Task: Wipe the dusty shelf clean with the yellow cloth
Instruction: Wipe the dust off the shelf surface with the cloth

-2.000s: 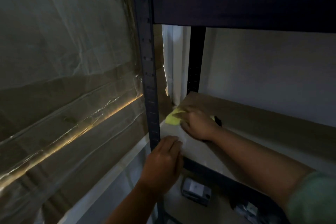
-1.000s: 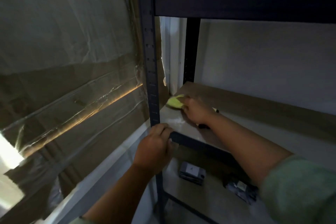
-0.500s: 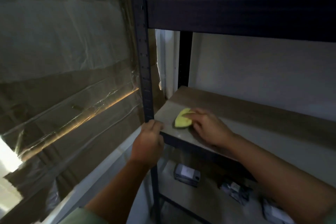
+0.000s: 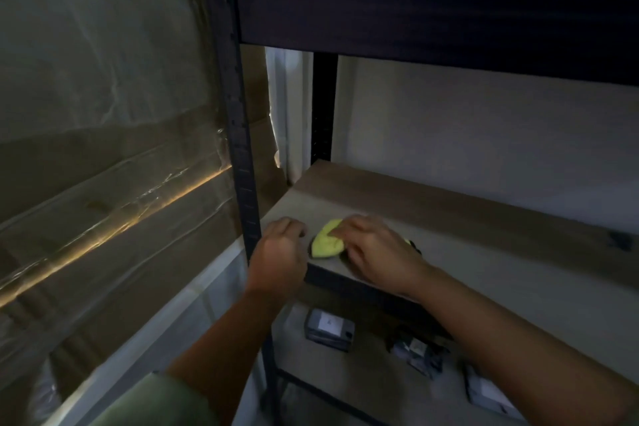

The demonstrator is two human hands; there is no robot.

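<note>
**Head view: one hand steadies, the other scrubs the front left corner**

Head view, middle of the frame: the right hand (image 4: 373, 249) lies flat, fingers spread and pressing down on the yellow cloth (image 4: 326, 243), which is bunched into a small pad so the palm can bear on it. The cloth sits on the shelf (image 4: 484, 252) close to its front edge, near the left end. Something dark peeks out under the hand (too blurred to name). The left hand (image 4: 278, 252) curls loosely over the shelf's front corner beside the dark upright post (image 4: 238, 135), holding nothing else; I'd judge it braces the body and frame. Lower in the frame, small boxes (image 4: 328, 328) lie on the shelf below, clear of the wiping.
</note>
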